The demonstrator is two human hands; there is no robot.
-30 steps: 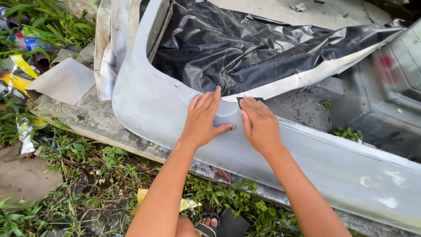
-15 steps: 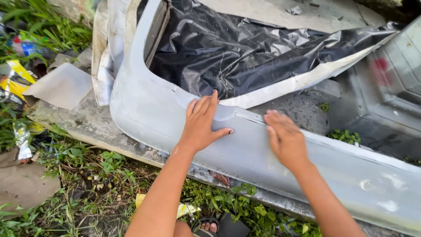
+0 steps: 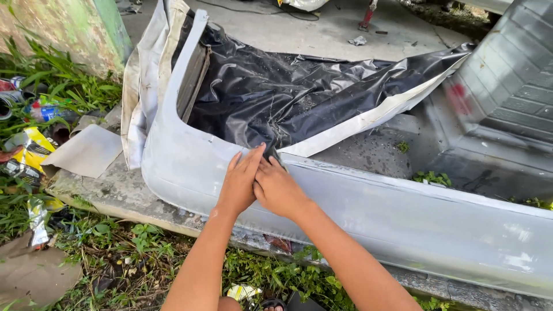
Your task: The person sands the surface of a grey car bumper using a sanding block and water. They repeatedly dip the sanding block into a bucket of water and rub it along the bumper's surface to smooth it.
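A long grey car bumper (image 3: 403, 219) lies across a concrete ledge, its left end curving up and away from me. My left hand (image 3: 239, 184) rests flat on its upper face, fingers together and pointing away. My right hand (image 3: 280, 190) lies right beside it, touching it, and presses a small dark sheet (image 3: 272, 154) against the bumper's top edge. Only a corner of that sheet shows past my fingers.
A crumpled black plastic sheet (image 3: 299, 92) fills the space behind the bumper. Grey moulded panels (image 3: 507, 98) stand at the right. Grass, litter and a piece of cardboard (image 3: 86, 151) lie at the left, with a mossy wall (image 3: 63, 29) behind them. A concrete ledge (image 3: 109, 193) runs under the bumper.
My right hand slid right along the bumper, then came back left and now touches my left hand. My left hand stayed in place.
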